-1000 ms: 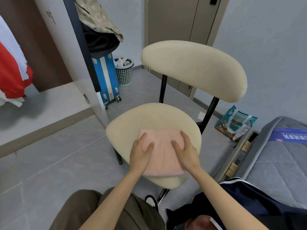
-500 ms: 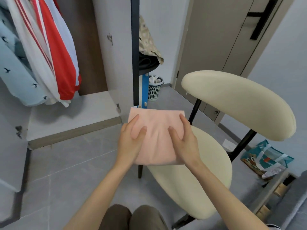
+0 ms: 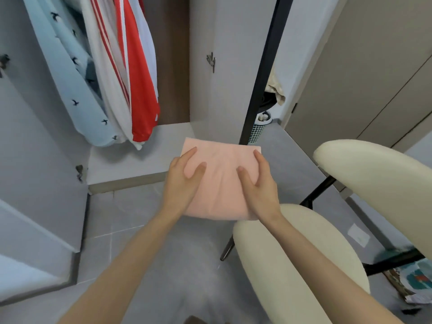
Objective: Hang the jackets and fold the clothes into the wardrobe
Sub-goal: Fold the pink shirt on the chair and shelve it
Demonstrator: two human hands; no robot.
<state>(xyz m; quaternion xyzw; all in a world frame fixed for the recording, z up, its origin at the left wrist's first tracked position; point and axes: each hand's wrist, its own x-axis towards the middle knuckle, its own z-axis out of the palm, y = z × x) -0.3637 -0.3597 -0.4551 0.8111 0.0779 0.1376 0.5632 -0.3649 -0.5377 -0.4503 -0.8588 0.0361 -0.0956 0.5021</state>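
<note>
Both hands, left hand (image 3: 181, 181) and right hand (image 3: 260, 187), clamp one folded pink cloth (image 3: 219, 181); two jackets (image 3: 131, 73) hang far left, one chair (image 3: 301, 260) near right.

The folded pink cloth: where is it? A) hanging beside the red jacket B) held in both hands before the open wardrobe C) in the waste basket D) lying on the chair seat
B: the left hand and right hand grip the folded pink cloth from either side, off the cream chair seat and near the wardrobe floor.
</note>
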